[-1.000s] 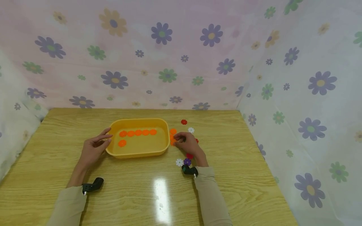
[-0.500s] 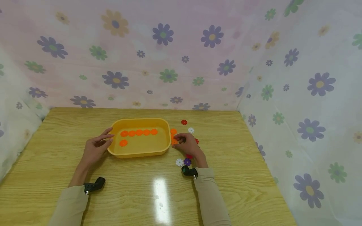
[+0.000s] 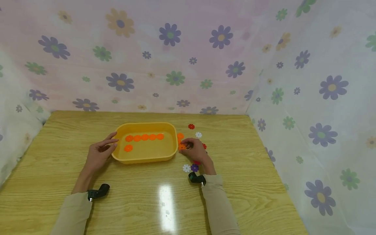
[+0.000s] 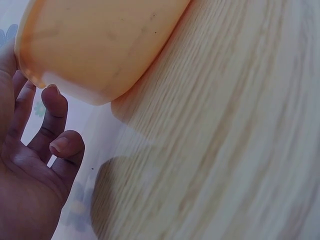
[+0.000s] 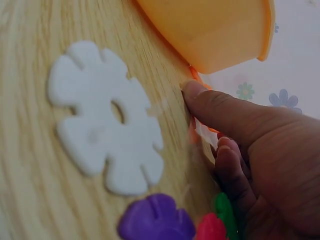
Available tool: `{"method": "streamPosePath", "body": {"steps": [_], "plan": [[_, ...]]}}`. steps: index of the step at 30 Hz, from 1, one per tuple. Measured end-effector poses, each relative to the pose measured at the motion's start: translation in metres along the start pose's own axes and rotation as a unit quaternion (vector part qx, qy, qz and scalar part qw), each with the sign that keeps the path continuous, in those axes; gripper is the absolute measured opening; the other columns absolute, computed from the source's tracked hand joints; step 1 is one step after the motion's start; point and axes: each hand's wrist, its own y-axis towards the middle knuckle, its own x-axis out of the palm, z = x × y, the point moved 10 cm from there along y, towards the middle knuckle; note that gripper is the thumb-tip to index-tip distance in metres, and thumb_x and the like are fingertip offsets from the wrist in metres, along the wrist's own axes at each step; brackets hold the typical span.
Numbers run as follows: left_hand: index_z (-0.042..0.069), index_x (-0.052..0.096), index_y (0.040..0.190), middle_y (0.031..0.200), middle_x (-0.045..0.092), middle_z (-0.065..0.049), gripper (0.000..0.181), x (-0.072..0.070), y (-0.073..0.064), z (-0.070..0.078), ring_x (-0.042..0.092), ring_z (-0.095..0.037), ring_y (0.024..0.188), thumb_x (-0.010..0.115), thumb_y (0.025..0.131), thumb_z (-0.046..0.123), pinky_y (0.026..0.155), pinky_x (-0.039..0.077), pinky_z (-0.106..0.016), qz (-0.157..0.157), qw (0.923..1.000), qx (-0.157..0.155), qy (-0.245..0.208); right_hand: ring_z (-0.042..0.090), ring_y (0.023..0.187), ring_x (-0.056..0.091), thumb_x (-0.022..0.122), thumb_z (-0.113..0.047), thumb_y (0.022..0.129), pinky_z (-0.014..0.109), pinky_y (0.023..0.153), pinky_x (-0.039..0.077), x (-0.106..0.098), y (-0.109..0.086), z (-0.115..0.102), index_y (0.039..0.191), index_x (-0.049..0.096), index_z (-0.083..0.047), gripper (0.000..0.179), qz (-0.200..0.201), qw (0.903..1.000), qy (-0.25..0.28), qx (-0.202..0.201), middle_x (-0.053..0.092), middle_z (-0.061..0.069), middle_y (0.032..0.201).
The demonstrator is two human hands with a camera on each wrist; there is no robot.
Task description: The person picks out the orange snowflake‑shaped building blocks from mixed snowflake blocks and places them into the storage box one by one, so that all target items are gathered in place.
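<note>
My left hand (image 3: 98, 155) holds the left end of a yellow plastic tray (image 3: 147, 152), with its fingers around the rim. In the left wrist view, the thumb and a finger meet the rim of the tray (image 4: 107, 47). Inside lie several orange flower-shaped discs (image 3: 145, 137) in a row, with a single orange disc (image 3: 128, 148) in front of the row's left end. Just off the tray's right end, my right hand (image 3: 196, 152) pinches an orange flower-shaped disc (image 3: 182, 147) between thumb and fingers. Another orange disc (image 3: 180, 135) lies behind it; the hand partly covers others.
Right of the tray lie a red disc (image 3: 191, 126), a white disc (image 3: 198, 134), a nearer white disc (image 3: 186, 168) and a purple disc (image 3: 194, 167). A green disc (image 5: 226, 215) shows in the right wrist view. Patterned cloth walls (image 3: 152, 65) border the wooden table.
My right hand now has an orange disc raised slightly and tilted between its fingers. The left hand stays at the tray's left end; the discs inside lie as before.
</note>
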Motion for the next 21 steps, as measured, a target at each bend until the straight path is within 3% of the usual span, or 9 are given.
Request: {"method": "streamPosePath", "body": {"steps": [11,15,21], "plan": [[-0.021,0.064,0.118,0.141,0.062,0.009,0.028,0.000,0.001,0.001,0.053,0.008,0.129,0.064,0.099,0.001,0.084,0.050,-0.008,0.000,0.9999,0.000,0.012,0.017,0.078,0.060,0.070,-0.007,0.097,0.023,0.068,0.049,-0.001,0.002,-0.004,0.107,0.076,0.002,0.015,-0.006,0.9996,0.015,-0.023,0.073,0.019,0.096],[-0.021,0.064,0.116,0.138,0.064,0.011,0.027,-0.001,0.003,0.004,0.058,0.005,0.124,0.064,0.098,-0.001,0.073,0.050,-0.009,-0.003,1.0000,0.004,0.005,0.017,0.082,0.062,0.068,-0.009,0.099,0.023,0.071,0.051,-0.001,0.005,-0.003,0.109,0.076,0.000,0.016,-0.009,0.9997,0.018,-0.014,0.075,0.017,0.103],[-0.021,0.065,0.115,0.136,0.065,0.011,0.026,-0.002,0.004,0.006,0.068,0.000,0.103,0.065,0.097,-0.002,0.059,0.045,-0.014,-0.004,0.9999,0.006,0.007,0.015,0.087,0.065,0.065,-0.010,0.101,0.025,0.077,0.054,-0.002,0.011,0.003,0.113,0.074,-0.003,0.017,-0.001,0.9998,0.008,-0.017,0.074,0.012,0.105]]}}
